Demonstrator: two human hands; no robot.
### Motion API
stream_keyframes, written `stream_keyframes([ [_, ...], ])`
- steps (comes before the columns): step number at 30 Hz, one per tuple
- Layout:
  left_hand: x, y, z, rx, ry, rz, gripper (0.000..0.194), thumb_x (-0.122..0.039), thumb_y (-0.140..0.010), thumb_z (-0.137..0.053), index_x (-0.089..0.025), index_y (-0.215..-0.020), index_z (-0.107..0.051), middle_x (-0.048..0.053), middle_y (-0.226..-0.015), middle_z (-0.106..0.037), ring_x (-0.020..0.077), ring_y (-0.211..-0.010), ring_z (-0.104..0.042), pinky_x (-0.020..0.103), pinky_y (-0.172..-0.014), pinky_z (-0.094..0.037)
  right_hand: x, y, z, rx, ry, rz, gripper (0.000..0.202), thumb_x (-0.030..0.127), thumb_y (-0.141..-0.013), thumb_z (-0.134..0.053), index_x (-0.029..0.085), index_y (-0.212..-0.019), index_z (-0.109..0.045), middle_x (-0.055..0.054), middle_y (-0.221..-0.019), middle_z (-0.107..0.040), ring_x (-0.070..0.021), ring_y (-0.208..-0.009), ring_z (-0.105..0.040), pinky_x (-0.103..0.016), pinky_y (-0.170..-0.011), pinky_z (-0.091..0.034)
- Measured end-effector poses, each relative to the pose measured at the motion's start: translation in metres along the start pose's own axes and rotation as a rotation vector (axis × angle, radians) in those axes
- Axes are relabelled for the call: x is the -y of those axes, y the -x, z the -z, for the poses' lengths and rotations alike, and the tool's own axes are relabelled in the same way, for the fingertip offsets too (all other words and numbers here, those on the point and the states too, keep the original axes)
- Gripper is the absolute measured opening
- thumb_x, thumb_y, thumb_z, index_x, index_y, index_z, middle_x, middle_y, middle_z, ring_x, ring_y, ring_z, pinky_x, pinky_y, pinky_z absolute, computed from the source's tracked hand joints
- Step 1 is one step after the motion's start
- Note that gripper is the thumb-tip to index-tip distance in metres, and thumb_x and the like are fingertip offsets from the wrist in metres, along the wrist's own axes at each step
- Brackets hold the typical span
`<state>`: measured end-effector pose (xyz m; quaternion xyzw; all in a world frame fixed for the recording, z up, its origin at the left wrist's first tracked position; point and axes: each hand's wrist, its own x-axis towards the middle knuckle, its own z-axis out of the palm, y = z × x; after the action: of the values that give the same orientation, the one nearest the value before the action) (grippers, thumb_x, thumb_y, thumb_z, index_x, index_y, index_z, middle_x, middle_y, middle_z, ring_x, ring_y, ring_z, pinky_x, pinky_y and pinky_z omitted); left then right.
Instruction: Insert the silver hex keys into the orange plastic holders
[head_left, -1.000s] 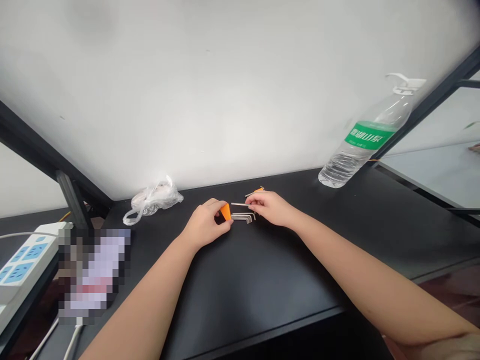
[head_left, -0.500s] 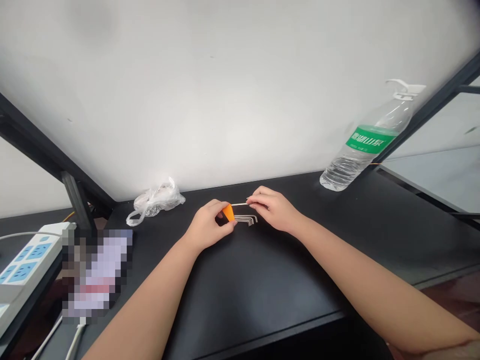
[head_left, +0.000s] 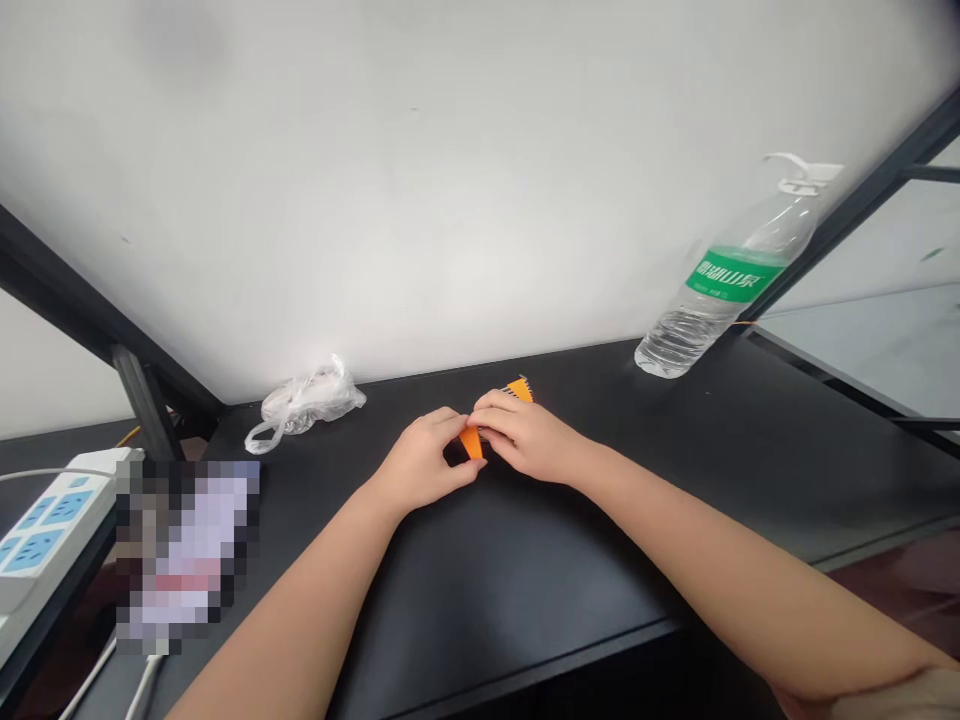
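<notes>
My left hand grips an orange holder between thumb and fingers, above the black tabletop. Right beside it, my right hand has its fingers closed at the holder's upper edge; what they pinch is hidden. The metal hex keys are mostly covered by my right hand. Behind that hand lies another orange piece with dark marks, its lower part out of sight.
A crumpled clear plastic bag lies by the wall at the left. A large water bottle stands at the back right. A white power strip and a pixelated object are at the left.
My right hand has moved left and slightly down to the holder, covering the hex keys. The orange piece behind it has come into view. The camera view has shifted slightly.
</notes>
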<state>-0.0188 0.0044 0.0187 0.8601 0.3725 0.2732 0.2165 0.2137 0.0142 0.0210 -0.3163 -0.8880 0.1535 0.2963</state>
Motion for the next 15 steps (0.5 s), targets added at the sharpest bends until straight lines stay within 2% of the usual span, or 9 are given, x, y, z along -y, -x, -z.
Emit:
stream_keyframes([
  [4, 0.009, 0.001, -0.002, -0.069, -0.027, 0.073, 0.038, -0.031, -0.084, -0.073, -0.024, -0.120, -0.066, 0.004, -0.105, -0.067, 0.0205, -0.091, -0.065, 0.036, -0.083, -0.055, -0.015, 0.002, 0.004, -0.076, 0.040, -0.152, 0.019, 0.014, -0.094, -0.056, 0.022, -0.106, -0.068, -0.007, -0.108, -0.066, -0.0186, -0.086, -0.062, -0.033, -0.077, -0.051],
  [6, 0.015, 0.001, -0.002, -0.101, -0.041, 0.118, 0.041, -0.031, -0.083, -0.073, -0.024, -0.123, -0.064, 0.004, -0.108, -0.068, 0.0209, -0.092, -0.065, 0.037, -0.084, -0.056, -0.027, 0.003, 0.008, -0.005, 0.106, -0.226, 0.012, 0.017, -0.093, -0.059, 0.022, -0.099, -0.069, -0.006, -0.099, -0.066, -0.0187, -0.081, -0.061, -0.033, -0.073, -0.049],
  [10, 0.019, 0.000, -0.003, -0.143, -0.076, 0.176, 0.044, -0.029, -0.081, -0.072, -0.023, -0.123, -0.062, 0.004, -0.110, -0.068, 0.0218, -0.095, -0.066, 0.039, -0.086, -0.056, -0.042, 0.005, 0.010, 0.222, 0.154, -0.288, 0.007, 0.021, -0.091, -0.063, 0.022, -0.087, -0.068, -0.004, -0.089, -0.067, -0.0192, -0.080, -0.061, -0.032, -0.070, -0.045],
  [15, 0.018, 0.000, -0.004, -0.144, -0.099, 0.175, 0.045, -0.029, -0.082, -0.071, -0.023, -0.126, -0.061, 0.004, -0.111, -0.069, 0.0229, -0.098, -0.066, 0.039, -0.088, -0.055, -0.040, 0.007, 0.008, 0.288, 0.235, -0.493, 0.008, 0.015, -0.080, -0.066, 0.021, -0.078, -0.063, -0.004, -0.083, -0.068, -0.0188, -0.073, -0.060, -0.030, -0.061, -0.040],
])
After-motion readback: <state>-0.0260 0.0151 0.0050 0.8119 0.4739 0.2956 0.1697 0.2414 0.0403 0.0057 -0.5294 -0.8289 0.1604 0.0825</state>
